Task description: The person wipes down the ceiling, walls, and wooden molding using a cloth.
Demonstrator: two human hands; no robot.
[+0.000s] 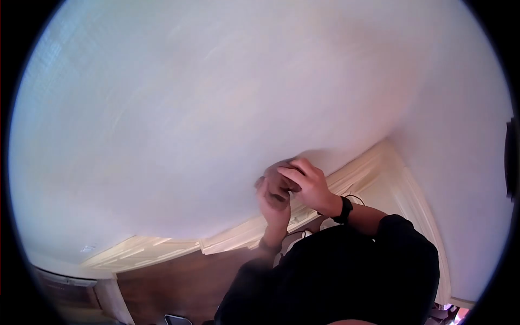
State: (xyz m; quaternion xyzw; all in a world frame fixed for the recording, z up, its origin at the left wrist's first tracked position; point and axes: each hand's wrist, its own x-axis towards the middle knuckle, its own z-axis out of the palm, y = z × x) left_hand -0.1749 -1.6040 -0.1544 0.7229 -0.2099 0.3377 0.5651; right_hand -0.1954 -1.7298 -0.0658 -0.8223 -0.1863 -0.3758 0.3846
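Observation:
A brownish, rounded object (278,174) is between my two hands, close against the broad pale surface; its kind is unclear because fingers cover part of it. My left hand (275,208) grips it from below and the left, fingers curled around it. From the right, my right hand (310,183) bends its fingers over the object's upper right side. A black band (344,210) circles my right wrist. Dark sleeves cover both arms.
The smooth pale surface (179,119) fills most of the view. Cream moulding (238,234) runs along its lower edge, with a brown panel (168,281) below. A pale frame (422,216) stands at the right. A dark object (511,160) sits at the right edge.

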